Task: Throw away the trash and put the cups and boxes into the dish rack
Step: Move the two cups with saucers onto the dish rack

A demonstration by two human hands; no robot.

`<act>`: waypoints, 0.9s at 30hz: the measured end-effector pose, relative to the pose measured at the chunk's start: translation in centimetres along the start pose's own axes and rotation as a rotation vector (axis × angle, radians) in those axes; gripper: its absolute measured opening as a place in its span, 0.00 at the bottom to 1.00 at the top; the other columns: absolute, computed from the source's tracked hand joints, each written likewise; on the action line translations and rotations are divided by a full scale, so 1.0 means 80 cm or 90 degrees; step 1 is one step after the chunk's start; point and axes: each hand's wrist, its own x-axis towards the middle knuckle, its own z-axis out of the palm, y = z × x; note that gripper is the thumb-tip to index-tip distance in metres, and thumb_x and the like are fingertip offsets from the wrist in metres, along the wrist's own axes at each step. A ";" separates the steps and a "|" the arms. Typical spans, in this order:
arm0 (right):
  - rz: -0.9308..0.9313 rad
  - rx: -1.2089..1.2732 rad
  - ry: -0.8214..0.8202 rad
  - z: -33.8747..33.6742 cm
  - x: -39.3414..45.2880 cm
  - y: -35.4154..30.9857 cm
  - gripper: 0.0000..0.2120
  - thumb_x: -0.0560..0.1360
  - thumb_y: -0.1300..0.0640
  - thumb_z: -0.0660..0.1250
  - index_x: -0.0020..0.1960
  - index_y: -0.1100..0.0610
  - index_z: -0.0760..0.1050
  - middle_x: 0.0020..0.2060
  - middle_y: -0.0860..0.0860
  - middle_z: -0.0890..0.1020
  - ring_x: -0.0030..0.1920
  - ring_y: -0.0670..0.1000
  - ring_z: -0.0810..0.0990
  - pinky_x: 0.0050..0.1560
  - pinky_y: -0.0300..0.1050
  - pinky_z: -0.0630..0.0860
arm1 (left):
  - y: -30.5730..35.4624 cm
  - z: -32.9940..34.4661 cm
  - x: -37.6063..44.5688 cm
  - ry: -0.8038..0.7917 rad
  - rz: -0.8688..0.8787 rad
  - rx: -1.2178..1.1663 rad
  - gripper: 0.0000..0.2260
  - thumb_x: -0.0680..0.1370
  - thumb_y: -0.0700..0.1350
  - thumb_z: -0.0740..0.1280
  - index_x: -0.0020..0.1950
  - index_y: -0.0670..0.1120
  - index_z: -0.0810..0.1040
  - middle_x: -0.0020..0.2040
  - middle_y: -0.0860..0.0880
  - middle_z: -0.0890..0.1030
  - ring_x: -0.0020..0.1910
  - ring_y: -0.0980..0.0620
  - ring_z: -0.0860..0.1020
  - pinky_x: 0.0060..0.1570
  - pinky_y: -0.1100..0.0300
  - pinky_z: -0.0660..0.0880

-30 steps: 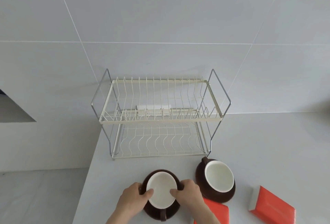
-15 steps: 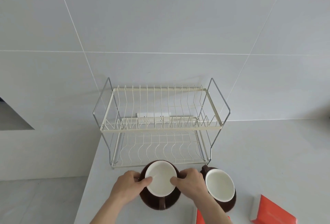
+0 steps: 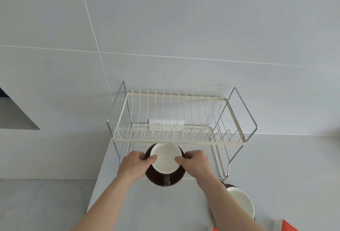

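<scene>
Hands grip one cup between them: the left hand (image 3: 135,162) and the right hand (image 3: 196,161) pinch opposite sides of the brown cup (image 3: 164,168), thumbs hooked over its white inner rim and the remaining fingers wrapped around the dark outer wall. The two-sided hold looks chosen for steadiness, since the cup is wide and its handle points back toward the person, out of the way of both palms. Both hands are closed on the cup, neither spread nor empty.

The cup sits squarely between the two hands, mouth tipped up toward the camera, its far edge tucked just under the front rail of the upper shelf of the dish rack (image 3: 181,120). It appears to be at the front opening of the lower shelf, though whether its base already rests on the wires cannot be told, as the cup hides that contact. My reading is that the step in hand is sliding this cup into the lower shelf, which has room because both shelves look bare.

A second cup (image 3: 241,205) waits on the counter (image 3: 165,210) near the right forearm, and an orange box (image 3: 291,226) shows at the bottom edge, so most of the task seems left to do
</scene>
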 end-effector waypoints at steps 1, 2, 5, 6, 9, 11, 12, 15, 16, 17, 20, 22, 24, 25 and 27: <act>-0.001 0.005 0.005 0.006 0.011 -0.004 0.14 0.63 0.51 0.71 0.36 0.63 0.78 0.28 0.51 0.74 0.31 0.51 0.72 0.30 0.41 0.68 | 0.001 0.000 0.010 0.010 -0.005 -0.002 0.15 0.71 0.60 0.69 0.47 0.50 0.83 0.44 0.55 0.84 0.44 0.56 0.79 0.46 0.55 0.75; -0.006 0.013 0.009 0.006 0.013 -0.006 0.14 0.63 0.51 0.72 0.35 0.63 0.77 0.28 0.50 0.74 0.31 0.51 0.72 0.31 0.41 0.68 | 0.003 0.001 0.012 0.018 -0.007 -0.003 0.15 0.71 0.60 0.68 0.46 0.50 0.83 0.44 0.55 0.84 0.44 0.56 0.79 0.45 0.55 0.75; -0.019 0.039 0.014 0.009 0.017 -0.008 0.12 0.65 0.51 0.74 0.35 0.59 0.78 0.32 0.51 0.80 0.35 0.51 0.78 0.32 0.40 0.70 | -0.001 0.006 0.015 0.042 -0.016 -0.003 0.15 0.72 0.61 0.67 0.44 0.50 0.82 0.42 0.55 0.84 0.44 0.54 0.79 0.43 0.55 0.75; -0.018 0.050 0.013 0.011 0.020 -0.009 0.13 0.65 0.50 0.75 0.36 0.60 0.79 0.32 0.52 0.80 0.35 0.51 0.78 0.32 0.40 0.70 | -0.002 0.007 0.016 0.052 -0.016 -0.002 0.15 0.72 0.61 0.66 0.45 0.51 0.82 0.43 0.56 0.84 0.45 0.53 0.79 0.42 0.55 0.73; -0.008 0.058 -0.008 0.027 0.046 -0.014 0.19 0.62 0.46 0.74 0.32 0.61 0.73 0.28 0.51 0.72 0.30 0.52 0.70 0.32 0.44 0.68 | -0.002 0.012 0.037 0.078 -0.008 0.025 0.16 0.75 0.63 0.63 0.45 0.52 0.80 0.43 0.55 0.83 0.45 0.50 0.78 0.41 0.56 0.70; 0.000 0.034 -0.003 0.039 0.060 -0.019 0.18 0.62 0.44 0.72 0.29 0.58 0.71 0.29 0.51 0.72 0.32 0.53 0.69 0.34 0.46 0.69 | 0.000 0.014 0.050 0.096 -0.020 0.045 0.17 0.76 0.62 0.63 0.40 0.50 0.77 0.39 0.53 0.81 0.43 0.49 0.78 0.40 0.55 0.71; -0.004 0.026 0.007 0.044 0.065 -0.019 0.18 0.62 0.44 0.72 0.28 0.56 0.70 0.30 0.51 0.72 0.34 0.53 0.69 0.35 0.45 0.69 | -0.002 0.016 0.058 0.101 -0.030 0.045 0.17 0.76 0.62 0.63 0.40 0.49 0.76 0.39 0.52 0.81 0.42 0.48 0.78 0.40 0.55 0.72; -0.033 0.029 0.029 0.055 0.079 -0.018 0.20 0.67 0.48 0.72 0.27 0.56 0.66 0.27 0.50 0.69 0.33 0.52 0.67 0.34 0.44 0.66 | -0.011 0.021 0.080 0.109 -0.064 0.045 0.17 0.76 0.62 0.61 0.43 0.48 0.77 0.41 0.51 0.79 0.43 0.47 0.79 0.42 0.53 0.74; -0.038 0.035 0.032 0.059 0.083 -0.018 0.20 0.67 0.48 0.72 0.26 0.57 0.67 0.26 0.50 0.68 0.33 0.53 0.67 0.35 0.45 0.66 | -0.014 0.023 0.088 0.115 -0.067 0.047 0.18 0.76 0.62 0.60 0.44 0.48 0.77 0.41 0.50 0.79 0.42 0.47 0.79 0.42 0.53 0.74; -0.049 0.027 0.038 0.064 0.088 -0.018 0.20 0.67 0.48 0.71 0.26 0.57 0.67 0.24 0.49 0.67 0.32 0.53 0.67 0.36 0.46 0.67 | -0.016 0.025 0.094 0.125 -0.064 0.052 0.18 0.77 0.62 0.60 0.44 0.48 0.77 0.40 0.50 0.79 0.41 0.47 0.79 0.41 0.53 0.74; -0.077 -0.005 0.050 0.074 0.102 -0.022 0.19 0.67 0.49 0.70 0.24 0.56 0.66 0.18 0.48 0.65 0.26 0.49 0.65 0.32 0.43 0.66 | -0.016 0.032 0.107 0.181 -0.043 0.062 0.18 0.79 0.59 0.59 0.44 0.45 0.76 0.40 0.48 0.80 0.40 0.46 0.77 0.40 0.55 0.71; -0.101 0.021 0.048 0.076 0.107 -0.022 0.19 0.67 0.50 0.69 0.24 0.56 0.64 0.18 0.48 0.66 0.23 0.46 0.64 0.29 0.41 0.64 | -0.016 0.036 0.116 0.203 -0.042 0.038 0.17 0.80 0.58 0.60 0.47 0.44 0.77 0.42 0.46 0.81 0.43 0.44 0.78 0.41 0.53 0.73; -0.134 0.039 0.038 0.077 0.111 -0.023 0.18 0.66 0.47 0.67 0.25 0.56 0.64 0.20 0.47 0.65 0.25 0.47 0.63 0.29 0.42 0.63 | -0.015 0.038 0.123 0.215 -0.045 0.037 0.18 0.80 0.57 0.58 0.49 0.43 0.78 0.42 0.45 0.81 0.43 0.42 0.78 0.43 0.52 0.74; -0.147 0.046 0.034 0.078 0.114 -0.022 0.20 0.67 0.48 0.68 0.25 0.56 0.64 0.20 0.47 0.65 0.25 0.48 0.62 0.29 0.42 0.62 | -0.014 0.039 0.127 0.220 -0.048 0.044 0.18 0.81 0.56 0.58 0.50 0.43 0.78 0.43 0.44 0.81 0.44 0.41 0.78 0.44 0.51 0.74; -0.163 0.047 0.033 0.081 0.122 -0.020 0.22 0.71 0.52 0.71 0.26 0.55 0.64 0.19 0.47 0.64 0.25 0.46 0.61 0.28 0.40 0.60 | -0.010 0.039 0.133 0.224 -0.048 0.038 0.16 0.82 0.51 0.57 0.55 0.41 0.77 0.49 0.41 0.82 0.49 0.38 0.79 0.47 0.52 0.72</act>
